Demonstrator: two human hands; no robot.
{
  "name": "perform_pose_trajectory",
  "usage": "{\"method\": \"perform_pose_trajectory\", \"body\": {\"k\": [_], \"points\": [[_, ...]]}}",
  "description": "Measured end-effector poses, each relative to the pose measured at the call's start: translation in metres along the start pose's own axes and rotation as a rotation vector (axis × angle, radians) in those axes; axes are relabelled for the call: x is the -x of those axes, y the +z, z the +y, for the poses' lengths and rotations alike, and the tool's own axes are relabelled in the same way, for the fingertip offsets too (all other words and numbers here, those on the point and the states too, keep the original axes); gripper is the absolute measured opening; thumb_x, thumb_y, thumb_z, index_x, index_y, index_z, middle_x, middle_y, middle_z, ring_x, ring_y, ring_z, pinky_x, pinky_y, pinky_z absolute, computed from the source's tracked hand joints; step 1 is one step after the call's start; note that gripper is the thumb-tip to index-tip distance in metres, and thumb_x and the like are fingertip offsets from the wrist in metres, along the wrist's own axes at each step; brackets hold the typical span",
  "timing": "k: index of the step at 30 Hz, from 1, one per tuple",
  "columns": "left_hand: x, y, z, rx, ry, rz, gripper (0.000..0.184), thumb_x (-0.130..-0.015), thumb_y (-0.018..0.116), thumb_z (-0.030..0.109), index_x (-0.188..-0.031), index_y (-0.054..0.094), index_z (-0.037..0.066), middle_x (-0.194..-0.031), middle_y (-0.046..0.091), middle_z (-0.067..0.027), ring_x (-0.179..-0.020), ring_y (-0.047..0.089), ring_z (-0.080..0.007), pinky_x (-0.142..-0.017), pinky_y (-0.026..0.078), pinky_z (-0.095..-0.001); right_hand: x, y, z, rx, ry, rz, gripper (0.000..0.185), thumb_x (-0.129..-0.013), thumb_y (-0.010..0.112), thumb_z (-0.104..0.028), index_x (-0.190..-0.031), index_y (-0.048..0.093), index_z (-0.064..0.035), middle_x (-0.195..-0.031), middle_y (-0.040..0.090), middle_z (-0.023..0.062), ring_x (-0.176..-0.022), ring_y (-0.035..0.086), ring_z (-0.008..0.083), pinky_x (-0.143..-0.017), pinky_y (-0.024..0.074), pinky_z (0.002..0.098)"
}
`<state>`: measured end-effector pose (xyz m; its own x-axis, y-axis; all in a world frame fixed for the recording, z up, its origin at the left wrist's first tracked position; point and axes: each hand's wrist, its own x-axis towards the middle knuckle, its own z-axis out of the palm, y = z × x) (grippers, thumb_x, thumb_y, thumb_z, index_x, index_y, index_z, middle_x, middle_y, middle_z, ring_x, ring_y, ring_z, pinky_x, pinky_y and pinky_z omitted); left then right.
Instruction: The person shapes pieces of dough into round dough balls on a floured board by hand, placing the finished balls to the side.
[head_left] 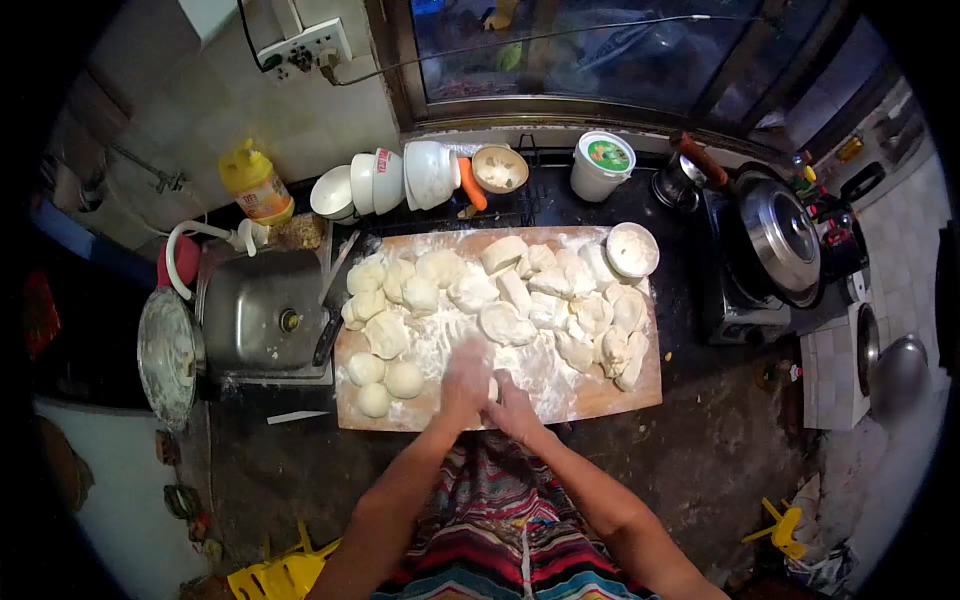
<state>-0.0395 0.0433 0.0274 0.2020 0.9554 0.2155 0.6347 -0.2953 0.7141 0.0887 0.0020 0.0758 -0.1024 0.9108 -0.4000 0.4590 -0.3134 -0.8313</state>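
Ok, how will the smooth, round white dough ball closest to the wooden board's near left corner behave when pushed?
The smooth, round white dough ball will probably roll a little, being rounded. It may dent rather than stay stiff, as the irregular pale dough lumps on the tan wooden board look soft. The loose white flour there could reduce sticking.

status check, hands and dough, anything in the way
Left hand blurred, right hand beside it. Dough piece between them, mostly hidden. More dough crowds board beyond. Knife at left edge, clear of hands.
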Motion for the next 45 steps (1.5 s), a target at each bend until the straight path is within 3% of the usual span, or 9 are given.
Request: {"method": "perform_pose_trajectory", "body": {"k": [4, 11, 15, 21, 26, 31, 35, 40, 45], "points": [[0.061, 0.011, 0.005, 0.046, -0.255, 0.045, 0.034, -0.090, 0.051, 0.018, -0.115, 0.058, -0.005, -0.125, 0.055, -0.0237, -0.120, 0.048, -0.0398, -0.103, 0.035, -0.0476, 0.031, 0.013, 0.033, 0.296, -0.427, -0.047, 0.049, -0.079, 0.060, -0.009, -0.126, 0.045, -0.0055, -0.098, 0.051, 0.0261, -0.088, 0.053, 0.0449, -0.076, 0.0456, 0.0503], [-0.014, 0.010, -0.018, -0.295, 0.057, 0.171, 0.032, -0.090, 0.050, 0.015, -0.114, 0.060, -0.004, -0.123, 0.056, -0.0235, -0.120, 0.048, -0.0394, -0.104, 0.034, -0.0497, -0.004, 0.007, 0.011, 0.097, 0.073, -0.002, 0.058, -0.079, 0.071, -0.025, -0.122, 0.042, 0.0019, -0.084, 0.061, 0.0219, -0.080, 0.061, 0.0417, -0.071, 0.0498, 0.0449], [0.000, -0.008, 0.005, -0.064, 0.161, -0.027, 0.032, -0.089, 0.050, 0.014, -0.114, 0.060, -0.003, -0.122, 0.057, -0.0228, -0.118, 0.049, -0.0403, -0.105, 0.034, -0.0501, 0.001, 0.003, -0.001, 0.065, 0.037, 0.032, 0.056, -0.079, 0.071, -0.023, -0.122, 0.043, 0.0010, -0.086, 0.062, 0.0201, -0.079, 0.062, 0.0406, -0.070, 0.0503, 0.0442], [0.067, 0.026, -0.012, -0.112, 0.087, 0.273, 0.032, -0.088, 0.051, 0.016, -0.114, 0.061, 0.000, -0.121, 0.057, -0.0233, -0.118, 0.049, -0.0403, -0.105, 0.032, -0.0505, 0.040, 0.035, 0.055, 0.533, -0.400, 0.044, 0.050, -0.083, 0.063, -0.020, -0.127, 0.044, -0.0034, -0.118, 0.052, 0.0257, -0.105, 0.055, 0.0393, -0.083, 0.0475, 0.0451], [-0.010, 0.005, -0.015, -0.160, 0.065, 0.200, 0.034, -0.087, 0.052, 0.014, -0.115, 0.058, -0.004, -0.121, 0.056, -0.0254, -0.118, 0.049, -0.0409, -0.105, 0.032, -0.0505, -0.002, 0.015, 0.022, 0.106, -0.042, 0.098, 0.061, -0.079, 0.069, -0.028, -0.125, 0.039, -0.0004, -0.070, 0.062, 0.0199, -0.071, 0.062, 0.0434, -0.065, 0.0497, 0.0469], [0.026, 0.000, 0.000, -0.110, 0.261, -0.029, 0.032, -0.087, 0.053, 0.013, -0.112, 0.058, -0.004, -0.118, 0.057, -0.0251, -0.116, 0.050, -0.0421, -0.104, 0.033, -0.0511, 0.012, 0.012, 0.031, 0.242, -0.163, 0.026, 0.050, -0.081, 0.065, -0.021, -0.122, 0.044, -0.0005, -0.087, 0.060, 0.0238, -0.084, 0.060, 0.0427, -0.072, 0.0491, 0.0475], [0.059, -0.002, 0.037, -0.012, -0.133, 0.256, 0.030, -0.086, 0.053, 0.013, -0.110, 0.059, -0.004, -0.115, 0.059, -0.0234, -0.112, 0.052, -0.0414, -0.104, 0.033, -0.0508, 0.046, 0.038, 0.054, 0.370, -0.474, 0.135, 0.044, -0.083, 0.062, -0.019, -0.119, 0.046, 0.0018, -0.097, 0.057, 0.0261, -0.091, 0.058, 0.0432, -0.075, 0.0480, 0.0485], [-0.007, 0.009, -0.024, -0.226, 0.062, 0.199, 0.030, -0.087, 0.052, 0.013, -0.111, 0.058, -0.005, -0.118, 0.058, -0.0228, -0.115, 0.051, -0.0383, -0.108, 0.029, -0.0501, 0.010, 0.007, 0.001, 0.188, 0.016, 0.005, 0.060, -0.083, 0.066, -0.030, -0.126, 0.038, 0.0025, -0.091, 0.060, 0.0279, -0.084, 0.060, 0.0456, -0.075, 0.0481, 0.0487], [-0.001, -0.001, 0.000, -0.105, 0.042, 0.108, 0.029, -0.089, 0.051, 0.015, -0.107, 0.061, -0.005, -0.115, 0.060, -0.0224, -0.114, 0.051, -0.0394, -0.105, 0.033, -0.0481, 0.005, 0.013, 0.017, 0.138, -0.209, 0.057, 0.056, -0.083, 0.064, -0.023, -0.125, 0.038, 0.0026, -0.095, 0.059, 0.0283, -0.086, 0.059, 0.0458, -0.073, 0.0479, 0.0495]]}}
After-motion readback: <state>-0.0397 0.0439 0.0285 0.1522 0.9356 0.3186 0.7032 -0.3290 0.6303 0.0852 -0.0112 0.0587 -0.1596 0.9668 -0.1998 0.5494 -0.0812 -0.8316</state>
